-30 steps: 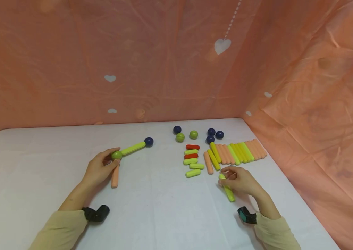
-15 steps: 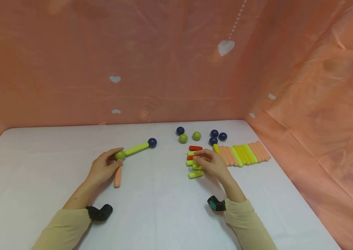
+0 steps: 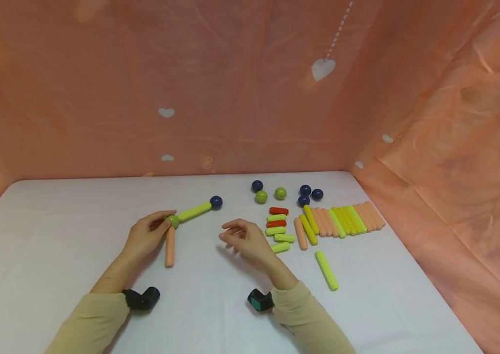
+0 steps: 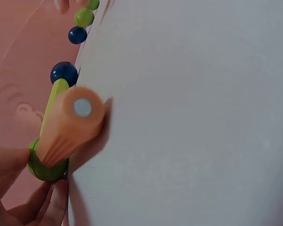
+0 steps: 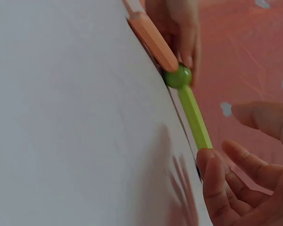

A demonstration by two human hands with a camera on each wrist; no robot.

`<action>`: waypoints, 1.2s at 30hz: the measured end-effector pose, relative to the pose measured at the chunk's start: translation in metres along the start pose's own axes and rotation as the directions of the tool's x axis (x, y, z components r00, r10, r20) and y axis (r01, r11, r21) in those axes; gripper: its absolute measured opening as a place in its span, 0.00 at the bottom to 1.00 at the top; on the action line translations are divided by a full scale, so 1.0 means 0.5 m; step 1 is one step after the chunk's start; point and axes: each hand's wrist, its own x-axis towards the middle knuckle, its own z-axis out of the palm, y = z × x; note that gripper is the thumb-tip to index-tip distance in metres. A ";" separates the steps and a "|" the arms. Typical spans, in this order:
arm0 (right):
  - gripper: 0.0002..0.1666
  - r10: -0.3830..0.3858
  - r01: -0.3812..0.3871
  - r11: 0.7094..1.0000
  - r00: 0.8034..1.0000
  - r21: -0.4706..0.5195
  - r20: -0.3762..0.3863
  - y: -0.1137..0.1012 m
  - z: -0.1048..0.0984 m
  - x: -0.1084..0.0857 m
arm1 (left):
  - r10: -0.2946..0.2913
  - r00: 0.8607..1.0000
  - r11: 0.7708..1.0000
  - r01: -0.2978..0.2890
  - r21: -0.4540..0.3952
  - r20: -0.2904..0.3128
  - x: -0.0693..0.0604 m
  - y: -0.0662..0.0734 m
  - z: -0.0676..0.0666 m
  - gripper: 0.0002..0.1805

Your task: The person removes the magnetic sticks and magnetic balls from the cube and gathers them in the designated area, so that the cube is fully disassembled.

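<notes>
My left hand (image 3: 144, 235) pinches a green ball (image 3: 173, 221) between thumb and fingers. To that ball are joined a peach stick (image 3: 169, 248), pointing toward me, and a lime stick (image 3: 194, 211) with a dark blue ball (image 3: 216, 202) at its far end. A round silvery spot (image 4: 82, 107) shows on the peach stick's free end in the left wrist view. My right hand (image 3: 250, 243) hovers over the table, right of the joined pieces, fingers loosely bent and holding nothing. In the right wrist view its fingers (image 5: 214, 188) overlap the lime stick's end; contact is not visible.
Several short red and lime sticks (image 3: 276, 231) lie right of my right hand. Beyond them is a row of peach, yellow and lime sticks (image 3: 342, 220). Loose blue and green balls (image 3: 280, 193) sit behind. One lime stick (image 3: 326, 270) lies apart, nearer me.
My right hand has let go of the lime stick at the right and moved left across the short sticks. My left hand keeps its grip on the green ball.
</notes>
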 end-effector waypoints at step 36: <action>0.12 -0.164 0.220 0.907 0.970 -0.359 0.182 -0.002 0.038 0.035 | 0.078 0.989 0.985 -0.096 0.141 0.125 -0.036 0.003 -0.008 0.63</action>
